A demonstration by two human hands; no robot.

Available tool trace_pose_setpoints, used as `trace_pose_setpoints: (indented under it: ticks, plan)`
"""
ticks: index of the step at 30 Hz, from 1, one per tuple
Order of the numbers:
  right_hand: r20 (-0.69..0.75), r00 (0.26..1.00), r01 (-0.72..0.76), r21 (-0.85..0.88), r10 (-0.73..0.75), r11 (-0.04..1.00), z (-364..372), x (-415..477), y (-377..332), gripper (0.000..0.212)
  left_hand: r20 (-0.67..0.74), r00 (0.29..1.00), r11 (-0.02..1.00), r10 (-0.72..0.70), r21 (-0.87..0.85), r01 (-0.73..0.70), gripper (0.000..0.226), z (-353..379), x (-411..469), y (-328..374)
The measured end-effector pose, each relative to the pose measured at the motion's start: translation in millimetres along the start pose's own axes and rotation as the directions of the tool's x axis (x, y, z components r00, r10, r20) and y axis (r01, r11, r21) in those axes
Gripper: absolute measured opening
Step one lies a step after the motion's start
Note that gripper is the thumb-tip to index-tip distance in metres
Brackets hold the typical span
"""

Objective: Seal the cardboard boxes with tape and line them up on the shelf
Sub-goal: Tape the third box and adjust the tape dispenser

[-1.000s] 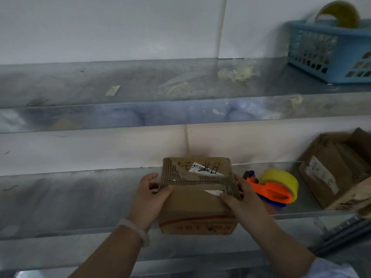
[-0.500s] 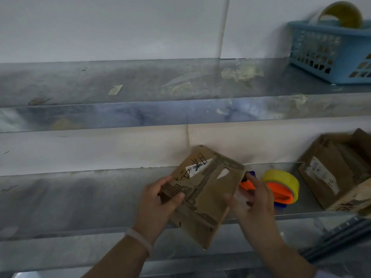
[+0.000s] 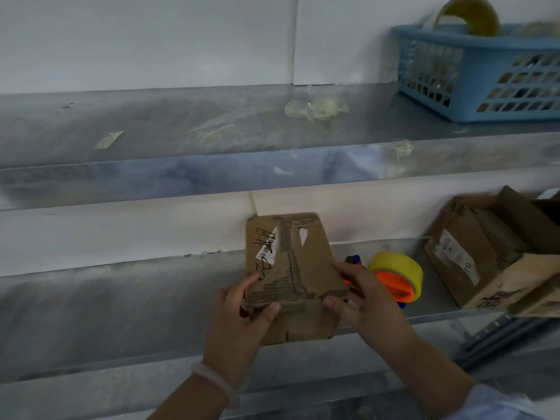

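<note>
A small brown cardboard box (image 3: 306,268) with torn flaps, black scribbles and a white barcode label is held over the front of the lower metal shelf (image 3: 121,298). Its long side runs away from me. My left hand (image 3: 242,322) grips the near left corner, thumb on top. On the near right corner sits my right hand (image 3: 360,295), holding that side. An orange tape dispenser with a yellow tape roll (image 3: 397,277) lies on the shelf just right of the box, partly hidden by my right hand.
More open cardboard boxes (image 3: 491,253) lie at the right end of the lower shelf. On the upper shelf (image 3: 181,128) stands a blue plastic basket (image 3: 478,71) with a tape roll (image 3: 466,16), plus crumpled tape scraps (image 3: 316,107). A white wall backs both shelves.
Both hands have turned the box about a quarter turn: it lay wide with its red-printed side facing me, tilted diagonally midway, and now lies lengthwise with a plain end toward me.
</note>
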State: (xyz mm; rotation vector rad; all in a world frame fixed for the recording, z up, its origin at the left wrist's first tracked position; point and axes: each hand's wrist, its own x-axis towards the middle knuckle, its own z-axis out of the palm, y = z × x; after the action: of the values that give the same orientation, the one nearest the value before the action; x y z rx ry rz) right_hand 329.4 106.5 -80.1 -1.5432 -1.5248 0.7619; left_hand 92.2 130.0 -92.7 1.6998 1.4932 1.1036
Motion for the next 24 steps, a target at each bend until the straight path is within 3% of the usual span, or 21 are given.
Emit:
trace_pose_setpoints:
  ticks: [3, 5, 7, 9, 10, 12, 13, 14, 15, 17, 20, 22, 24]
  plan:
    - [-0.077, 0.988, 0.120, -0.165, -0.134, 0.979, -21, 3, 6, 0.055, 0.006, 1.000, 1.000, 0.017, -0.005, -0.017, 0.056, 1, 1, 4]
    - [-0.203, 0.970, 0.079, -0.243, -0.130, 0.967, -43, 8, 20, 0.039, 0.016, 1.000, 0.999, -0.009, 0.043, 0.008, 0.060, -4, 0, 10]
    - [-0.272, 0.962, -0.101, -0.314, 0.012, 0.944, -67, 17, 39, 0.044, -0.052, 0.998, 0.993, 0.044, 0.108, -0.038, 0.060, -9, 0, 23]
    - [-0.232, 0.945, -0.304, -0.364, 0.231, 0.880, -89, 26, 57, 0.052, -0.120, 0.964, 0.964, 0.237, 0.155, -0.218, 0.053, -9, -1, 50]
    - [-0.177, 0.932, -0.359, -0.357, 0.315, 0.862, -96, 29, 63, 0.054, -0.108, 0.942, 0.942, 0.319, 0.143, -0.303, 0.046, -6, -3, 67]
    - [-0.053, 0.923, -0.380, -0.302, 0.382, 0.874, -103, 30, 72, 0.051, 0.055, 0.912, 0.912, 0.407, 0.018, -0.409, 0.032, 9, -11, 99]
    - [-0.026, 0.924, -0.371, -0.297, 0.381, 0.880, -105, 30, 74, 0.049, 0.192, 0.906, 0.926, 0.377, -0.096, -0.365, 0.030, 22, -15, 113]
    - [-0.033, 0.926, -0.367, -0.314, 0.377, 0.875, -106, 28, 75, 0.047, 0.348, 0.894, 0.952, 0.282, -0.214, -0.217, 0.029, 37, -19, 125]
    - [-0.062, 0.932, -0.356, -0.328, 0.356, 0.875, -106, 25, 75, 0.045, 0.492, 0.856, 0.957, 0.156, -0.292, -0.007, 0.028, 54, -21, 135]
    - [-0.106, 0.953, -0.304, -0.320, 0.285, 0.897, -104, 18, 73, 0.041, 0.673, 0.730, 0.866, -0.118, -0.290, 0.407, 0.021, 96, -20, 142]
    - [-0.096, 0.973, -0.229, -0.303, 0.210, 0.925, -100, 9, 73, 0.041, 0.699, 0.589, 0.628, -0.405, -0.255, 0.735, 0.003, 158, -7, 131]
    - [-0.098, 0.978, -0.208, -0.320, 0.186, 0.924, -99, 4, 75, 0.045, 0.653, 0.561, 0.454, -0.508, -0.351, 0.819, 0.017, 191, 4, 118]
    - [-0.110, 0.986, -0.156, -0.341, 0.125, 0.927, -99, 0, 79, 0.051, 0.606, 0.568, 0.400, -0.558, -0.403, 0.823, 0.026, 214, 15, 106]
